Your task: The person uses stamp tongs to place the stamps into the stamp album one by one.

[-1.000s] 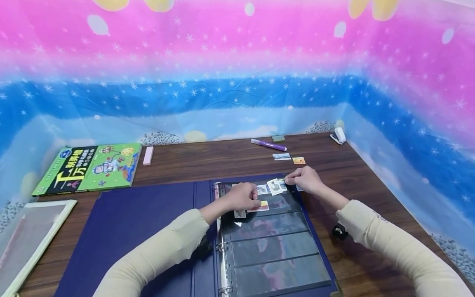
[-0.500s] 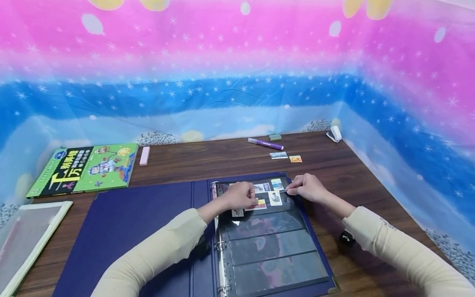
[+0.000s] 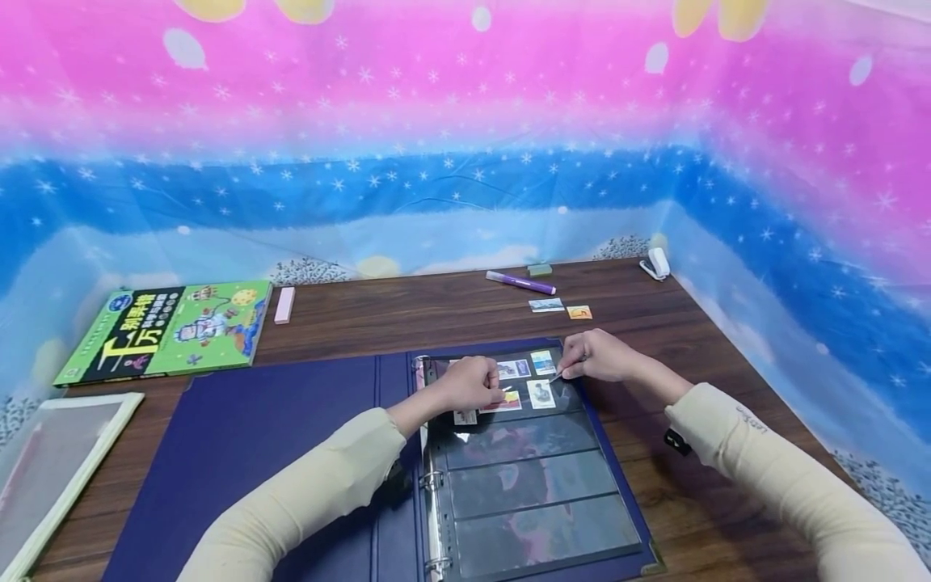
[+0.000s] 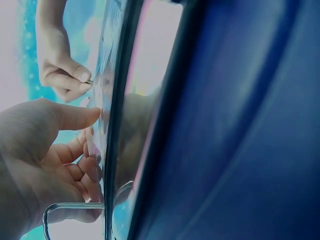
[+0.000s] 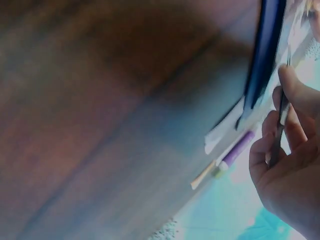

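1. My head feed shows the binder (image 3: 254, 420) open on the table (image 3: 349, 323), pocket page (image 3: 538, 485) at right.
2. Stamps (image 3: 541, 394) lie at the page's far end.
3. Left of the binder I find a pouch (image 3: 65, 453), with a book (image 3: 167, 331) behind it.
4. Behind the page: two loose stamps (image 3: 545, 305), then a marker (image 3: 520, 282); rightmost, in the back corner, a stapler (image 3: 658, 263).
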